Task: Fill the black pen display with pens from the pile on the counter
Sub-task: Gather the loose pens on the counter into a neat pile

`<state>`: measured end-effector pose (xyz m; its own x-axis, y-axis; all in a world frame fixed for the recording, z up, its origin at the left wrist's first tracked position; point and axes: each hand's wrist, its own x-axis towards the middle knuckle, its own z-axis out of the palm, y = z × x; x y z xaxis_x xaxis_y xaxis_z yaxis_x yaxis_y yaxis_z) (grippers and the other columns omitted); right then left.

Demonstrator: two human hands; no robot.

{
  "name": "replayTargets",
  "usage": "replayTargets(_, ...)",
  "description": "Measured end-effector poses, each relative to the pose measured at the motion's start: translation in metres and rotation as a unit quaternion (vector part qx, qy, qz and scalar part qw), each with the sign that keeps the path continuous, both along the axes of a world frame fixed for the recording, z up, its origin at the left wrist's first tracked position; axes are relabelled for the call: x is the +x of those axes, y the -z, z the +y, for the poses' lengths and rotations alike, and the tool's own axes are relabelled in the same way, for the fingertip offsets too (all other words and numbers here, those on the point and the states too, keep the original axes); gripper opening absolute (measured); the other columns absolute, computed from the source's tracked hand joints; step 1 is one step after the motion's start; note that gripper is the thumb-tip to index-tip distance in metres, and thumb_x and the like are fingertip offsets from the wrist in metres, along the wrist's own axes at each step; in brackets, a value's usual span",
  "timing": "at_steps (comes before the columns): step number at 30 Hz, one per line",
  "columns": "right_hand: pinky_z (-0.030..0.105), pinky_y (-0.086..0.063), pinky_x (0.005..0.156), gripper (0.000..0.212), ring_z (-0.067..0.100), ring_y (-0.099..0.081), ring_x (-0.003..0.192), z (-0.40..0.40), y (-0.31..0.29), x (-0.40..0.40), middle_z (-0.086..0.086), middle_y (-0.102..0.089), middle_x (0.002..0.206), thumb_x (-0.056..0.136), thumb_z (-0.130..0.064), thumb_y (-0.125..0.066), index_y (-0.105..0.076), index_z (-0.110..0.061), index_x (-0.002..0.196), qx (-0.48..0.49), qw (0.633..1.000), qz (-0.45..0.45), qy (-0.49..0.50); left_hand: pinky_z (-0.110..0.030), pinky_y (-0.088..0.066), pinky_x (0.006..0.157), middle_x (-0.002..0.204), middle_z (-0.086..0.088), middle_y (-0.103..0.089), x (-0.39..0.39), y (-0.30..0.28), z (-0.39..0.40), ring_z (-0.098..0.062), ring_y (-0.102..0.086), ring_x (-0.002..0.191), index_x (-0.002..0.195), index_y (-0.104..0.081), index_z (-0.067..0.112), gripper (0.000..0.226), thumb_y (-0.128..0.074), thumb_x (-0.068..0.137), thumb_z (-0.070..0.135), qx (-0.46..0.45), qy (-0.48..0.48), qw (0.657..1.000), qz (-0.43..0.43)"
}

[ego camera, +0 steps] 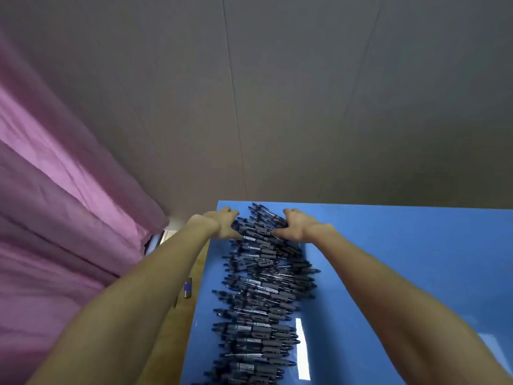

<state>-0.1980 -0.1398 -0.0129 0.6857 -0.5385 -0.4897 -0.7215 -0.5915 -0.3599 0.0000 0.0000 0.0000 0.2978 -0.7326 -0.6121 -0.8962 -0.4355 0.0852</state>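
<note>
Currently: pen pile [263, 295] lies in long band down blue counter [402, 259], near its left edge. Left hand [222, 222] and right hand [298, 225] sit at far end of pile, one each side, fingers curled onto pens, bracketing them. Firm grip or just pressing: cannot tell. Pink curtain [55, 204] at left.

views: one, head-worn wide-angle | position: above the near end of the blue counter [402, 259] | facing: forward and steeply down along both outstretched arms toward the grey wall [277, 93] | range: forearms close, hands at the far counter edge | edges: lines bowed by lens | overlap: none
</note>
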Motion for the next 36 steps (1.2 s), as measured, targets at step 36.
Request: replayTargets(36,0.035,-0.043,0.075,0.053,0.027,-0.059,0.095,0.009,0.047,0.035,0.004,-0.059,0.100,0.089,-0.070,-0.057,-0.049,-0.019,0.100,-0.036,0.991,0.062,-0.117,-0.035,-0.053,0.091,0.143,-0.003,-0.049,0.021,0.060,-0.009,-0.027,-0.060,0.118,0.156,-0.030,0.014,0.081,-0.069,0.086,0.004,-0.158,-0.151,0.946,0.240)
